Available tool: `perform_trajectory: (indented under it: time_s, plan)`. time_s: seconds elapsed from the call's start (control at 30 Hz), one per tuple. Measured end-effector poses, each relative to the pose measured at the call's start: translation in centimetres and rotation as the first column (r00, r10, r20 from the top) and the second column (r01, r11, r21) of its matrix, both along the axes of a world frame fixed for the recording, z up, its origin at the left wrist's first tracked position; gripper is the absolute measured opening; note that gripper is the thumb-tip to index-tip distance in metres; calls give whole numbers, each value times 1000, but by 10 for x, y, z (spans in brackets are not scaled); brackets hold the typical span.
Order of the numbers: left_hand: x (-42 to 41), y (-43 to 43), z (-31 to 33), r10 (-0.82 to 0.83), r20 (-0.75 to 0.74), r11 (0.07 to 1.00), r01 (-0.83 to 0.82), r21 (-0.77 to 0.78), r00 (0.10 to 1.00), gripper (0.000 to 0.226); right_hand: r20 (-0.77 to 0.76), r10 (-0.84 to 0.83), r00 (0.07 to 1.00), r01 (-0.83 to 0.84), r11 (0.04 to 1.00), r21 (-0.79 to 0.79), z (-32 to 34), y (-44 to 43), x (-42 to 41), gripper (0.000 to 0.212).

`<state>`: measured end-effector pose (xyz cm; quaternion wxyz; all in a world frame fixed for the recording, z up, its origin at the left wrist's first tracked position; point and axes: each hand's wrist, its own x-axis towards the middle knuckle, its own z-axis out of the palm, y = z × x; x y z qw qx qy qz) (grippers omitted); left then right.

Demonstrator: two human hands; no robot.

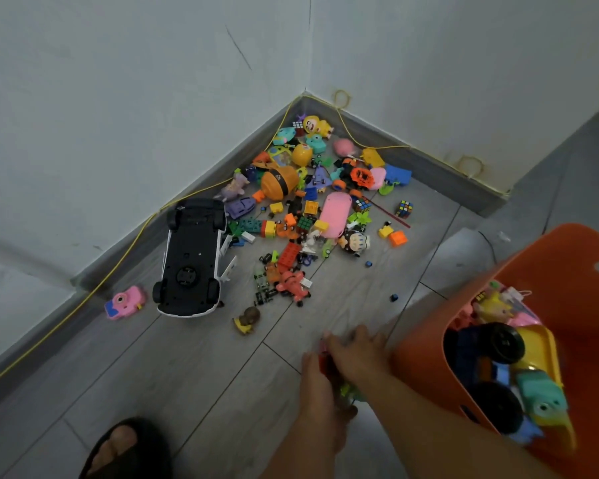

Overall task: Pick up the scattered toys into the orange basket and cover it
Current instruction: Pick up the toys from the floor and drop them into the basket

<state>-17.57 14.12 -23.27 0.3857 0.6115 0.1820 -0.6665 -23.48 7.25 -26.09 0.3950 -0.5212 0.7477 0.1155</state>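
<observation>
Both hands cupped together around a small clutch of toys: left hand (317,378) and right hand (357,350) pressed on red and green pieces (325,361), low over the grey plank floor (194,368), just left of the orange basket (426,344). Basket uncovered, already part-filled with a yellow truck (536,347) and a teal camera (540,395). Beyond the basket, toward the room's corner, a scattered toy heap (312,202). Left of the basket, farther off, an upturned black-and-white car (192,257) and a pink camera (125,302). Yellow cable (132,240) along the grey skirting under pale walls. Sandalled foot (125,447) at the bottom edge, well left of the basket.
</observation>
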Motion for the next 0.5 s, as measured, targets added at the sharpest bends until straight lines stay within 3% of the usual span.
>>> perform_trajectory:
  time_s: [0.17,0.33,0.5]
  plan:
    - [11,-16,2,-81,-86,990,70,-119,993,57,81,-33,996,31,999,27,-2,18,7,68]
    - [21,-28,-9,-158,-38,982,153,-107,987,55,152,-85,985,81,996,29,-7,12,1,65]
    - [31,-32,-14,-151,-139,981,131,-145,979,48,327,-254,910,234,967,101,-10,9,22,51]
